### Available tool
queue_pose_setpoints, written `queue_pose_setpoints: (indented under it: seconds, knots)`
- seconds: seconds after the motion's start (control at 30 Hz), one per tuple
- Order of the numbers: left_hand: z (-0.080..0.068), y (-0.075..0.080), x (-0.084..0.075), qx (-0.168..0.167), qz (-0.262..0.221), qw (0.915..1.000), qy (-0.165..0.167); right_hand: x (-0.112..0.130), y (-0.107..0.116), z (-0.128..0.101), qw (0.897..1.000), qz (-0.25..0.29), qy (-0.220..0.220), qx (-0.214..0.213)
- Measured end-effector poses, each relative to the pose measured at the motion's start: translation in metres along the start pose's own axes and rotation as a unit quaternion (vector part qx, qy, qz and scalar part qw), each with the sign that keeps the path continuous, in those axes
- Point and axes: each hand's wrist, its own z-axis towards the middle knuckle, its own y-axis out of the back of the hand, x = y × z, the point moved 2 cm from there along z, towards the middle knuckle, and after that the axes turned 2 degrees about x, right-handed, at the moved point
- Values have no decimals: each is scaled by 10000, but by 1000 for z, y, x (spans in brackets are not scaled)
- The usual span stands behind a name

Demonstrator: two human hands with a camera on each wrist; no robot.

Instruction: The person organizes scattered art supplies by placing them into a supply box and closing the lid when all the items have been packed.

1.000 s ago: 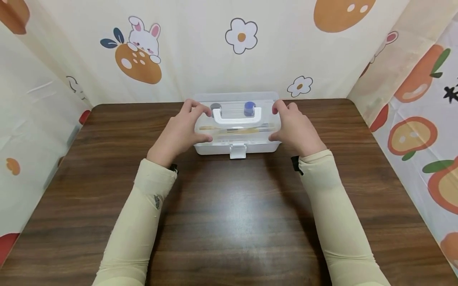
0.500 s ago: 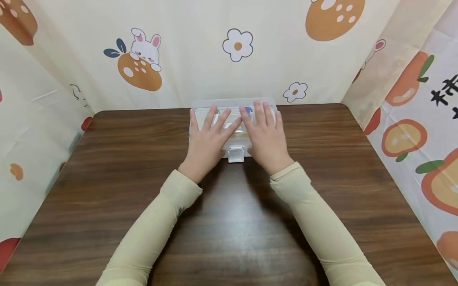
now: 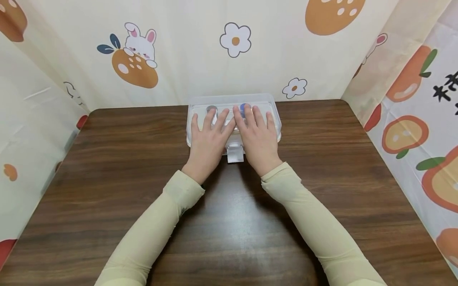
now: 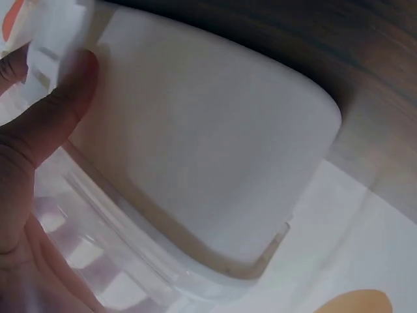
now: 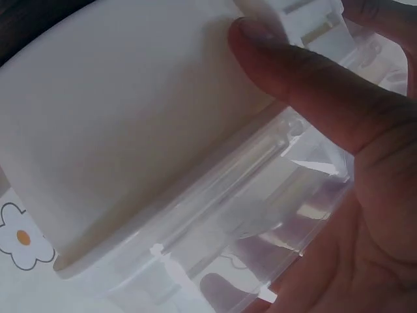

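1. A clear plastic storage box with a lid (image 3: 275,119) sits at the middle of the tabletop's (image 3: 107,167) far edge, against the printed backdrop.
2. The left hand (image 3: 208,140) and the right hand (image 3: 258,139) lie side by side, palms down on the lid, fingers straight and spread. Neither grip is clamped on anything; both only press.
3. A white latch tab (image 3: 235,154) hangs at the middle of the box's near face, between the two wrists, and looks tipped away from the front wall.
4. Judged from this, the step in hand is pressing the lid down to seat it. The next move would call for a thumb or finger on the latch while the other hand steadies the box.
5. The head view shows the whole layout and, through the lid, a blue cap (image 3: 245,107) and a dark one (image 3: 211,109) at the far side.
6. The left wrist view adds the left thumb lying against the box's side below the lid rim (image 4: 215,261).
7. The right wrist view shows the right thumb (image 5: 293,72) stretched beside the white latch hinge, and fingers seen through the clear plastic.
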Motion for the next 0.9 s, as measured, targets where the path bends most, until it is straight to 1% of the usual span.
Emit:
queue_pose_setpoints:
  seconds: [0.1, 0.3, 0.43, 0.5, 0.6, 0.7, 0.8, 0.9]
  knots:
    - [-1, 0, 3, 39, 19, 9998, -168, -2, 3, 0, 9997, 57, 65, 215]
    - [0, 6, 12, 421, -163, 9976, -525, -11, 11, -3, 9954, 330, 354, 831]
    - [1, 12, 21, 552, -405, 9952, -695, -18, 18, -3, 9890, 718, 600, 1144]
    - [2, 15, 24, 595, -608, 9938, -710, -22, 21, -3, 9865, 960, 704, 1127]
    - [4, 19, 28, 598, -1022, 9911, -616, -27, 27, -1, 9826, 1413, 760, 936]
    - [6, 22, 29, 528, -1339, 9886, -433, -30, 31, 2, 9809, 1672, 730, 677]
    - [8, 23, 28, 510, -1404, 9886, -186, -31, 30, 4, 9808, 1756, 645, 548]
    - [8, 23, 28, 572, -1323, 9895, 72, -30, 28, 6, 9828, 1693, 563, 474]
